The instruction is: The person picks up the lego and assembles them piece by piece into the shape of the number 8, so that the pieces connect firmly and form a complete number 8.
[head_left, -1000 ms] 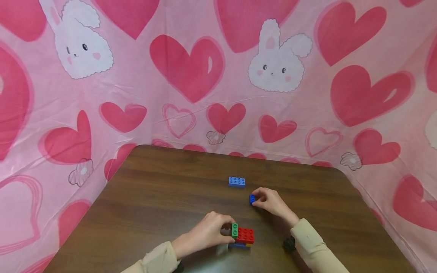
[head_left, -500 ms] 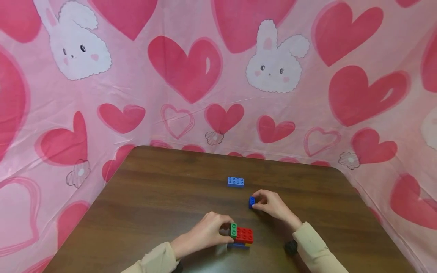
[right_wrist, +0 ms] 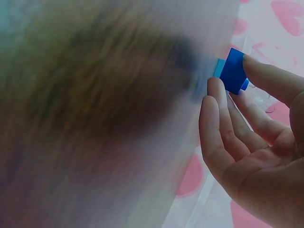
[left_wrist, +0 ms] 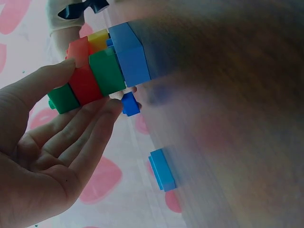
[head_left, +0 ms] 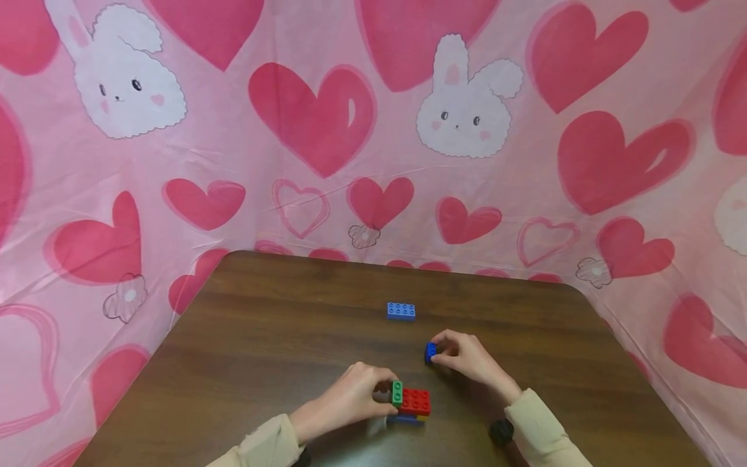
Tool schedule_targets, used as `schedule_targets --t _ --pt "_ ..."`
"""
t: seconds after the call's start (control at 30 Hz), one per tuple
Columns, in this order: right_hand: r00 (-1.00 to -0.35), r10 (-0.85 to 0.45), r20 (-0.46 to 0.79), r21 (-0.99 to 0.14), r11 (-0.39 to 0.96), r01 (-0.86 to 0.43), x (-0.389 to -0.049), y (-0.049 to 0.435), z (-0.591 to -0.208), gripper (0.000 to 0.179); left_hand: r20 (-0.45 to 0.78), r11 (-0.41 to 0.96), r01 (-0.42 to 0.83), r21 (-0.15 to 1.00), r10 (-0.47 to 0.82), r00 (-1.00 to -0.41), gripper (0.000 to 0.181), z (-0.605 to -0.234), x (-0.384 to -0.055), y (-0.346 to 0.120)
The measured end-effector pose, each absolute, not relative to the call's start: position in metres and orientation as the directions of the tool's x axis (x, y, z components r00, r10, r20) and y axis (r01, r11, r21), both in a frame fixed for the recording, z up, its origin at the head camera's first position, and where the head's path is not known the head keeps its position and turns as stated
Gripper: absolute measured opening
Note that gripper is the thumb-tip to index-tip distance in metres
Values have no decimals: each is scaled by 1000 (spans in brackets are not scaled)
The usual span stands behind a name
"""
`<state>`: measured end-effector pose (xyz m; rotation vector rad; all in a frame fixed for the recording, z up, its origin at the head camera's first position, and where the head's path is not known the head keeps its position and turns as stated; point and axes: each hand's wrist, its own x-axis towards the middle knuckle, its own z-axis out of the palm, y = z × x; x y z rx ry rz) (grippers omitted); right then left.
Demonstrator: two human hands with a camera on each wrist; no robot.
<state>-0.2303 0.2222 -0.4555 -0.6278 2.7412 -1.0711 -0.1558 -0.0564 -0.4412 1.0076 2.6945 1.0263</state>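
Observation:
My left hand grips a stack of toy building bricks near the table's front. On top sits a small green brick, over one end of a red brick. Beneath the red, the left wrist view shows a yellow brick and another green brick, both on a blue brick at the bottom. Farther back and to the right, my right hand pinches a small dark blue brick between thumb and fingers. Whether that brick touches the table I cannot tell.
A lighter blue brick with two rows of studs lies behind both hands on the brown wooden table. Pink cloth printed with hearts and rabbits hangs beyond the table edges.
My right hand has moved slightly toward me with the small blue brick. The left hand keeps its grip on the stack. The head view has shifted a little.

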Motion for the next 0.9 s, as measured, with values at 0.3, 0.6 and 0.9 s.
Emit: schedule_targets --t 0.3,0.6,0.9 --pt "-880 -473 36 -671 641 -372 -218 220 -448 31 146 551 547 630 608 -781 30 -441 -156 -57" --pt "-873 -488 8 -695 625 -356 -204 219 -442 31 138 560 544 625 606 -783 31 -442 -156 -56" --pt "-859 -511 27 -698 605 -382 -192 218 -438 30 107 555 519 650 609 -786 31 -440 -155 -56"
